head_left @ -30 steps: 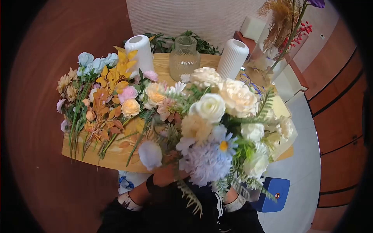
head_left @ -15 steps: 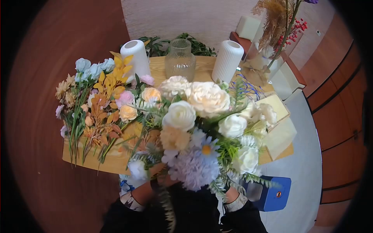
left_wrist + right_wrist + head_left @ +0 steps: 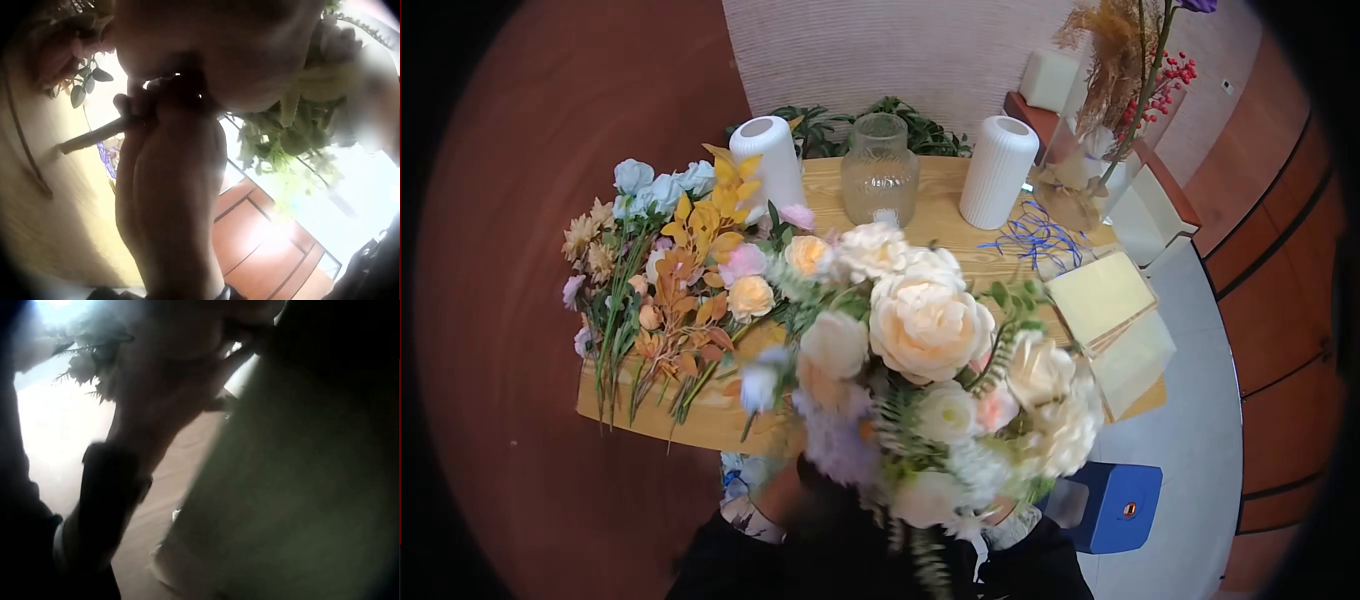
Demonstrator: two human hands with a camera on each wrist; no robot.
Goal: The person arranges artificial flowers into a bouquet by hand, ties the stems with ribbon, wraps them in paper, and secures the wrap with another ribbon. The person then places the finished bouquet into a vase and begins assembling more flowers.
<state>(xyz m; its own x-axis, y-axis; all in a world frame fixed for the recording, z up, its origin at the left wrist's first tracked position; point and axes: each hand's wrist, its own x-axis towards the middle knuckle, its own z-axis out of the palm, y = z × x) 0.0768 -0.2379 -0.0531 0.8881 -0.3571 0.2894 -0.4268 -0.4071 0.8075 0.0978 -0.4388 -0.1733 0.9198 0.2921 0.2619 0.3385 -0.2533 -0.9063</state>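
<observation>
A large bouquet [image 3: 930,325] of cream, white and lilac blooms is held up over the table's near side, hiding most of both hands in the head view. In the left wrist view, my left hand [image 3: 215,47] curls in close at the top. My right hand [image 3: 178,165] reaches up from below and meets it around the stems; one cut stem [image 3: 94,136] sticks out between them. The right wrist view is dark and blurred, showing my left hand [image 3: 165,378] with fingers bent at the stems. Pale ribbon-like strips hang under the bouquet.
Loose flowers [image 3: 665,275] lie across the table's left side. Two white vases [image 3: 1000,172] and a clear glass vase [image 3: 880,175] line the back. Blue cords [image 3: 1038,238] and pale sheets [image 3: 1103,300] are at right. A blue bin [image 3: 1110,508] stands on the floor.
The bouquet has turned and tilted: a large cream rose now faces up at its middle, and the lilac bloom has shifted to the lower left. More of the cords and sheets shows than at first.
</observation>
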